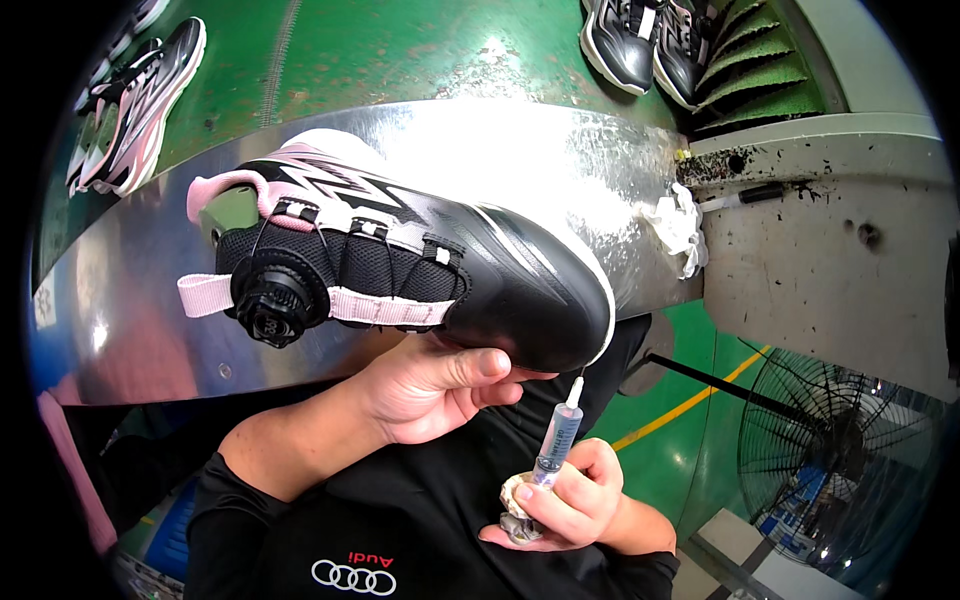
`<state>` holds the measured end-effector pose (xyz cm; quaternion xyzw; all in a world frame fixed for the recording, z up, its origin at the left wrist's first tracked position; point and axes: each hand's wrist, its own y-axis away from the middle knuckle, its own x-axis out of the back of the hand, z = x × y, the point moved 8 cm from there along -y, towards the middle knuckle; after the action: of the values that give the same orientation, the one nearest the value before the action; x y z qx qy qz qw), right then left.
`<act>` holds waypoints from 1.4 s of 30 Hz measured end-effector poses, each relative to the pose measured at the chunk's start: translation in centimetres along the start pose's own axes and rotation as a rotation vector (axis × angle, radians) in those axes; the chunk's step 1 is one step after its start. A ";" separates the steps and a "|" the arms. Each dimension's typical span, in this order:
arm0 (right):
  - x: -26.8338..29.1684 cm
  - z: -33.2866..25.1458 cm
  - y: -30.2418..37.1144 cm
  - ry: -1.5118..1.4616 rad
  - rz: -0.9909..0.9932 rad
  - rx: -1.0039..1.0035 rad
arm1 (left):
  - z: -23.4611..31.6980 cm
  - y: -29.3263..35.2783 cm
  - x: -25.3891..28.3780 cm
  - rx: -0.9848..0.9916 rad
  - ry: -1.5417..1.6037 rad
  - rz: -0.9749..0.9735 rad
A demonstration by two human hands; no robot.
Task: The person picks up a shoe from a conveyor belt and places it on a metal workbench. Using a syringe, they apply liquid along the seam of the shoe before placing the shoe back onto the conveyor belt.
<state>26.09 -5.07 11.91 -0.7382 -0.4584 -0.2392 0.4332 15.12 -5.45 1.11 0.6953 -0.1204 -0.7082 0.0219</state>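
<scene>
We are curling our left hand (435, 385) under the toe of the black and pink shoe (400, 265), thumb pressing along the sole edge, fingers wrapping underneath and holding it up at the centre of the frame. Our right hand (560, 500) is sitting low, right of centre, fingers pinching tight around a syringe (556, 440) and a crumpled wad (515, 505) at its base. The needle tip is pointing up, just below the white sole rim at the toe, and whether it is touching we cannot tell. The shoe is lying across the curved edge of the shiny metal bench (560, 170). A white rag (680, 225) is resting at that bench's right end. Open room is lying to the lower right, above a green floor (680, 450) and beside a wire fan (840, 460). More shoes (130, 110) are waiting at the upper left on the green belt (380, 50).
</scene>
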 end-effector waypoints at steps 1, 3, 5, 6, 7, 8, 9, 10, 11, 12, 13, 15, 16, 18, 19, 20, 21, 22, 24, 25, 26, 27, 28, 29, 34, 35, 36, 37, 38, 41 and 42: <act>-0.1 0.0 0.0 0.011 -0.006 0.010 | 0.0 0.0 -0.1 -0.003 -0.003 -0.003; -0.3 0.0 0.2 0.020 -0.013 0.017 | 0.1 0.1 -0.2 -0.010 -0.007 -0.003; -0.4 0.0 0.2 0.029 -0.016 0.026 | 0.1 0.1 -0.2 -0.017 -0.009 0.004; -0.4 0.0 0.1 0.035 -0.017 0.032 | 0.1 0.1 -0.2 -0.018 -0.010 0.003; -0.5 0.0 0.1 0.040 -0.018 0.039 | 0.1 0.1 -0.2 -0.020 -0.011 0.003; -0.6 0.0 0.1 0.041 -0.021 0.037 | 0.1 0.1 -0.2 -0.022 -0.012 0.004; -0.6 0.1 0.2 0.043 -0.023 0.035 | 0.1 0.1 -0.2 -0.024 -0.013 0.006; -0.6 0.1 0.2 0.045 -0.025 0.034 | 0.2 0.1 -0.3 -0.025 -0.014 0.007; -0.6 0.1 0.2 0.045 -0.025 0.034 | 0.2 0.0 -0.3 -0.026 -0.015 0.008; -0.7 0.1 0.2 0.045 -0.025 0.034 | 0.3 0.0 -0.4 -0.027 -0.016 0.007; -0.6 0.1 0.2 0.046 -0.025 0.033 | 0.2 -0.1 -0.4 -0.027 -0.017 0.008; -0.5 0.3 0.4 0.041 -0.031 0.026 | 0.1 -0.3 -0.4 -0.024 -0.018 0.009; -0.5 0.4 0.4 0.038 -0.034 0.023 | 0.0 -0.4 -0.4 -0.021 -0.018 0.011; -0.5 0.7 0.6 0.029 -0.052 0.010 | -0.1 -0.7 -0.3 -0.023 -0.024 0.010; -0.5 0.7 0.6 0.023 -0.060 0.003 | -0.1 -0.8 -0.3 -0.027 -0.031 0.009; -0.3 0.6 0.6 0.013 -0.039 0.013 | 0.0 -0.8 -0.2 -0.033 -0.036 0.007; 0.1 0.6 0.7 0.002 -0.020 0.026 | -0.3 -1.0 0.0 -0.017 -0.029 0.001; 0.3 0.3 0.5 -0.021 -0.002 0.051 | -0.2 -0.8 0.2 -0.018 -0.024 0.000; 2.1 -0.8 1.3 -0.020 0.141 0.140 | 0.0 -0.4 0.4 -0.012 -0.028 -0.005; 2.7 -0.5 1.8 0.033 0.175 0.154 | -0.5 -0.5 1.1 0.012 -0.005 -0.044; 2.7 0.4 2.9 0.119 0.134 0.126 | -0.8 0.2 1.8 0.024 0.013 -0.077; 2.9 1.4 4.2 0.214 0.095 0.094 | -1.0 0.9 2.3 0.023 0.038 -0.118; 3.0 3.4 4.1 0.184 0.155 0.088 | -1.4 1.8 2.4 0.035 0.064 -0.171; 2.7 5.3 3.4 0.157 0.062 0.037 | -1.1 2.9 2.0 0.001 0.052 -0.132; -0.4 12.1 -0.8 0.186 0.156 0.039 | 1.7 12.1 4.4 -0.193 -0.060 0.237; -0.7 13.8 -1.1 0.183 0.162 0.000 | 2.6 13.1 5.0 -0.255 -0.121 0.288; -1.1 15.6 -1.2 0.123 0.169 -0.077 | 3.3 13.3 5.1 -0.272 -0.234 0.294; -1.5 17.0 -1.5 0.065 0.197 -0.104 | 3.9 13.0 5.1 -0.295 -0.337 0.308; -1.6 18.0 -1.8 0.017 0.221 -0.133 | 4.4 12.5 4.9 -0.313 -0.435 0.313; -1.8 19.5 -2.2 -0.038 0.267 -0.150 | 7.0 8.1 3.0 -0.372 -0.568 0.275; -1.9 19.7 -2.3 -0.044 0.257 -0.164 | 8.5 6.1 1.9 -0.416 -0.595 0.251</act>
<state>22.28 11.41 1.47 -0.8287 -0.3485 -0.2023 0.3884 5.80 -10.61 0.48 0.4196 -0.0594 -0.8803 0.2134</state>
